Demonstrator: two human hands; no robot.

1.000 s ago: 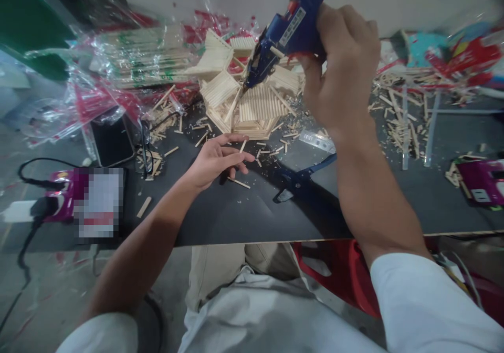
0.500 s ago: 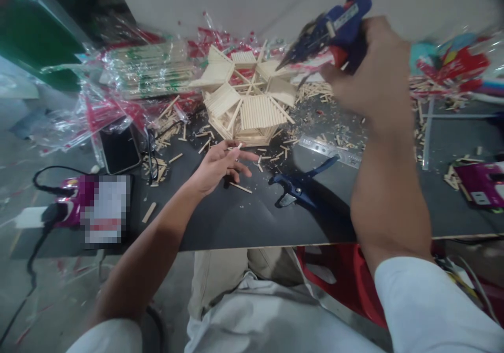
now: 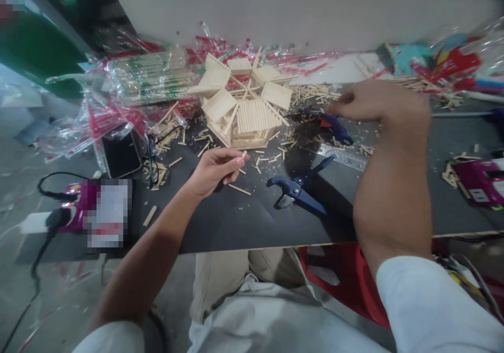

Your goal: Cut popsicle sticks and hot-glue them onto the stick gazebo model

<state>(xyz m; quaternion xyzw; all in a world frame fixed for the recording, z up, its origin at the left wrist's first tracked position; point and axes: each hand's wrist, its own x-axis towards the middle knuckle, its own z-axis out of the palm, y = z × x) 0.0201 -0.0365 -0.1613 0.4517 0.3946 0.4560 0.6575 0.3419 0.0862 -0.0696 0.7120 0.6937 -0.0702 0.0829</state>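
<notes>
My left hand (image 3: 214,172) rests on the black tabletop (image 3: 244,221) with fingers curled, pinching a short wooden stick (image 3: 243,155) just in front of a hexagonal model of wooden sticks (image 3: 246,108). My right hand (image 3: 380,106) hovers low to the right of the model, fingers stretched out flat. Under its fingertips a blue glue gun (image 3: 333,125) lies on the table; the hand is blurred and looks loose from it.
Blue cutters (image 3: 299,187) and a metal ruler (image 3: 346,157) lie between my hands. A phone (image 3: 120,156), glasses (image 3: 151,158) and a purple box (image 3: 79,206) sit left, another purple box (image 3: 478,179) right. Plastic packs of sticks (image 3: 149,77) and offcuts litter the back.
My right hand swung the glue gun away from the model, down to the right, and laid it on the table. My left hand's fingers closed onto a short stick.
</notes>
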